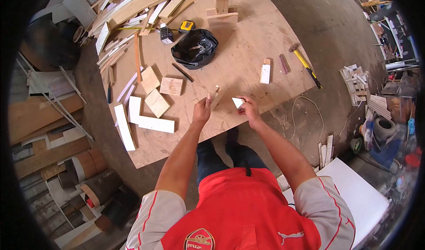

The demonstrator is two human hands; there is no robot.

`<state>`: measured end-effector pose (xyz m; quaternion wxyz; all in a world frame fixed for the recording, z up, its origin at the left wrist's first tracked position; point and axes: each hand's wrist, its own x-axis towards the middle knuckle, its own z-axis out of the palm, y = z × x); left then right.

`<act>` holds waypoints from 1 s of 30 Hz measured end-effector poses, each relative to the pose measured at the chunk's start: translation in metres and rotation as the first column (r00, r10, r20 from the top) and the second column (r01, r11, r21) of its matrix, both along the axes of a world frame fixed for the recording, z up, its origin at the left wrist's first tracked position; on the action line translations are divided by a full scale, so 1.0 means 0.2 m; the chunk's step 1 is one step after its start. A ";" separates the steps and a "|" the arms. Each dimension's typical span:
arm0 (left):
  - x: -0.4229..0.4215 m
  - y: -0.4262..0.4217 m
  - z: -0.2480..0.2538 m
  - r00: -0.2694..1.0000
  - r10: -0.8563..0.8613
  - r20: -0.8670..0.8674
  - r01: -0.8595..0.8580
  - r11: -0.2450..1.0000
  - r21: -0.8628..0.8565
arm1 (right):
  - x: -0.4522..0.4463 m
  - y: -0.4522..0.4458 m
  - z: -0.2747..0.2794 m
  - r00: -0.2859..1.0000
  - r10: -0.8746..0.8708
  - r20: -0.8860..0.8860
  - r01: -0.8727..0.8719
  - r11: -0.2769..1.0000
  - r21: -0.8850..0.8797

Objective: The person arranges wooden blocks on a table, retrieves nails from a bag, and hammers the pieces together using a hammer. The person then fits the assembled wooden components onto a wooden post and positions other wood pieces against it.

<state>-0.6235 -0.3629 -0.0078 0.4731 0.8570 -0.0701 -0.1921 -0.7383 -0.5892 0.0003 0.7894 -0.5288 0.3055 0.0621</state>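
My left hand (202, 111) is closed on the edge of a small wooden block (216, 97), seen nearly edge-on near the front of the plywood table (201, 124). Between the thumb and fingers of my right hand (250, 111) is a small white triangular piece (237, 102). The two pieces are apart, with a short gap between them. Left of my hands lie a reddish wooden block (171, 86), two pale square blocks (157, 103) and a white-painted strip (156, 124). Beyond them is a dark, thin pencil-like stick (182, 72).
A black plastic bag (195, 50) sits mid-table, beside a yellow tape measure (187, 26) and a dark boxy device (166, 34). Wood strips (128, 50) pile up at the far left. A yellow-handled hammer (305, 66) lies at the right edge, near a white-faced block (265, 71).
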 end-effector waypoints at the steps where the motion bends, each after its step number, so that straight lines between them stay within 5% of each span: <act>1: 0.00 0.00 -0.01 1.000 0.002 0.016 -0.001 1.000 -0.006 | 0.00 0.00 -0.01 1.000 0.005 0.014 -0.005 1.000 0.006; 4: 0.01 0.00 0.06 0.921 0.028 -0.388 -0.077 0.991 -0.109 | 0.02 0.02 0.00 0.999 -0.019 0.027 0.016 0.994 0.110; 10: -0.02 0.05 0.02 0.947 0.099 -0.305 -0.110 0.994 -0.020 | 0.06 0.11 0.01 1.000 -0.020 0.004 0.020 0.993 -0.118; 13: -0.05 0.07 -0.03 0.882 0.225 -0.414 -0.331 0.922 -0.203 | 0.08 0.10 0.03 0.999 0.034 -0.004 -0.035 0.993 -0.115; 16: -0.10 0.09 -0.06 0.904 0.297 -0.307 -0.370 0.903 -0.218 | 0.11 0.11 0.04 0.992 0.104 -0.070 -0.111 0.989 -0.099; 19: -0.12 0.11 0.00 0.987 0.158 0.003 -0.158 0.984 0.081 | 0.11 0.16 0.02 0.993 0.116 -0.022 -0.118 0.973 -0.200; 22: -0.14 0.11 0.00 0.989 0.138 0.044 -0.144 0.977 0.157 | 0.10 0.19 0.04 0.999 0.042 -0.024 -0.044 0.995 -0.093; 25: -0.16 0.11 0.04 0.984 0.117 0.133 -0.149 0.954 0.259 | 0.12 0.21 0.09 0.982 0.163 -0.091 -0.176 0.973 -0.151; 28: -0.19 0.12 -0.02 0.953 0.142 0.269 -0.211 0.946 0.246 | 0.16 0.23 0.05 0.970 0.211 -0.120 -0.237 0.934 -0.269; 30: -0.18 0.16 -0.03 0.976 0.145 0.165 -0.162 0.982 0.095 | 0.18 0.26 0.07 0.978 0.181 -0.105 -0.196 0.969 -0.153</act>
